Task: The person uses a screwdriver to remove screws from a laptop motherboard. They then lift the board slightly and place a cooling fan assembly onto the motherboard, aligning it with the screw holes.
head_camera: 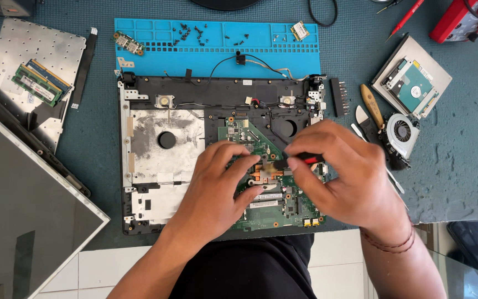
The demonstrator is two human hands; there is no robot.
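Observation:
An opened laptop base (139, 99) lies in front of me with its green motherboard (261, 213) exposed. My right hand (341, 177) grips a screwdriver with a black and red handle (304, 159), its tip down at the copper heatsink (265, 173) in the board's middle. My left hand (217, 188) rests on the board, fingertips touching the heatsink's left side. A silver shielded area (164, 141) fills the left half of the base.
A blue mat (217, 44) behind the base holds several screws and small boards. The laptop screen (23, 205) and a keyboard with memory sticks (37, 83) lie left. A hard drive (413, 83), cooling fan (402, 133) and hand tools (372, 108) lie right.

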